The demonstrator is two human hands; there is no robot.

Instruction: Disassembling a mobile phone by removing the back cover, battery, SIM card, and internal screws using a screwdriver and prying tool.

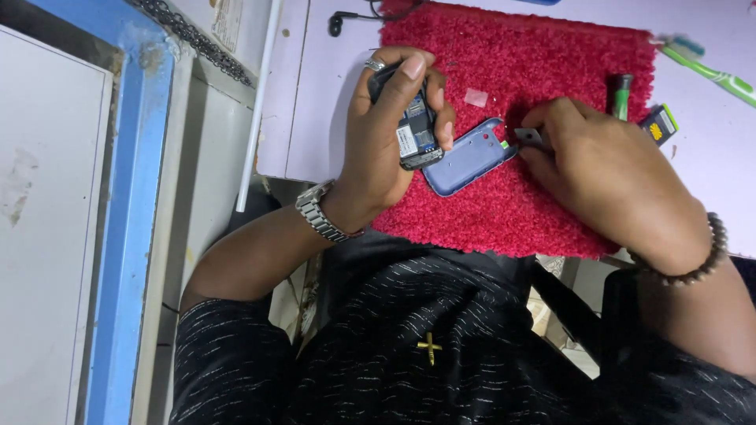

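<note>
- Left hand (378, 134), frame centre: grip wrapped around a small dark phone body (415, 130), back open, long axis running top to bottom.
- Right hand (606, 173), right of centre: fingertips pressed together, pinching a small grey metal part (530, 137).
- Blue rear cover (466, 157) lies flat between both hands, just below-right of the phone, long axis diagonal; smooth rounded plastic.
- Red shaggy mat (567, 63) covers the pale worktop (315, 94).
- Green toothbrush (713, 72) at upper right.

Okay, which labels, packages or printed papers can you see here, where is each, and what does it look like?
Label: small white rectangle inside the open phone held in the left hand.
Small pack: on the table right of the red mat, dark with yellow-green print.
Printed paper: top left, pale, on a grey panel.
</note>
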